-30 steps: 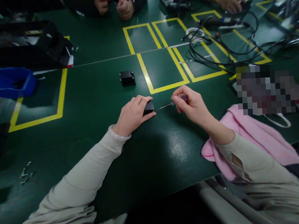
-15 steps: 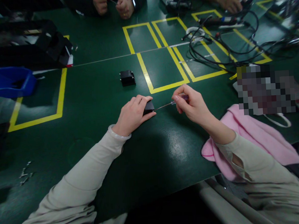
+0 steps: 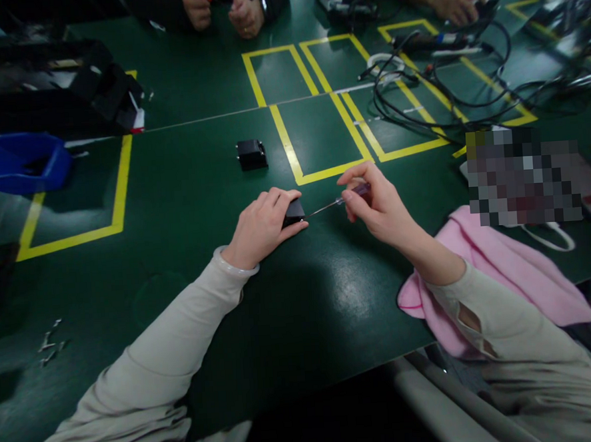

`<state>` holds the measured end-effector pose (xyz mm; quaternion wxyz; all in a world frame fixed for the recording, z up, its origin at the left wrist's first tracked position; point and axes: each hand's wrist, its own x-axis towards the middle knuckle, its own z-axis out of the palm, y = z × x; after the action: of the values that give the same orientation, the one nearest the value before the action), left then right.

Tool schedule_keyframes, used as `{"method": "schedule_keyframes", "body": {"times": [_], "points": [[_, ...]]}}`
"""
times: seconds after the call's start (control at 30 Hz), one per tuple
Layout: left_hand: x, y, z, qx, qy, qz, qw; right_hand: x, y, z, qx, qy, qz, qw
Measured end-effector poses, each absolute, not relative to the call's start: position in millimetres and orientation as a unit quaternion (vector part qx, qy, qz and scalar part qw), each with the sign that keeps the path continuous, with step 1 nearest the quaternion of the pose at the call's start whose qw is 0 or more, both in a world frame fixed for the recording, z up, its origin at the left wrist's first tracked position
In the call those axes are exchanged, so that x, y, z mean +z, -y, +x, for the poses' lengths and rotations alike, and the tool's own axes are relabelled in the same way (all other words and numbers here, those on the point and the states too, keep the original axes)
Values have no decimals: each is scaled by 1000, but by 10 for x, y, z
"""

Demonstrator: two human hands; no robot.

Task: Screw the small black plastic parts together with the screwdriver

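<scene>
My left hand (image 3: 262, 228) is closed around a small black box (image 3: 293, 212) on the green table (image 3: 300, 301), with the fingers over its top and the thumb along its near side. A screwdriver (image 3: 362, 189) with a purplish handle is held in my right hand (image 3: 374, 199). Its thin shaft points left and its tip is at the right end of the box. A second black box (image 3: 252, 154) lies on the table beyond my left hand.
Yellow tape (image 3: 330, 173) marks rectangles. Black cables (image 3: 383, 109) and a pink cloth (image 3: 509, 268) lie to the right. At left are a blue bin (image 3: 19, 161), a black rack (image 3: 42, 96) and small screws (image 3: 47, 343). Other people's hands (image 3: 247, 17) work across the table.
The screwdriver handle has tilted up slightly and the fingers of my right hand have shifted on it. My left hand and the box stay where they were.
</scene>
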<state>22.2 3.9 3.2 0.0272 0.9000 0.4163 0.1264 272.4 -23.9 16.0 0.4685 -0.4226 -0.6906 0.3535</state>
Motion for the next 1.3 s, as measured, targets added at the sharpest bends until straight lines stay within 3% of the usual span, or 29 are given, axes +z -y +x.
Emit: {"method": "schedule_keyframes", "body": {"times": [1.3], "points": [[24, -42, 221, 129, -415, 901, 20, 171, 236, 2717, 371, 674, -430, 474]]}}
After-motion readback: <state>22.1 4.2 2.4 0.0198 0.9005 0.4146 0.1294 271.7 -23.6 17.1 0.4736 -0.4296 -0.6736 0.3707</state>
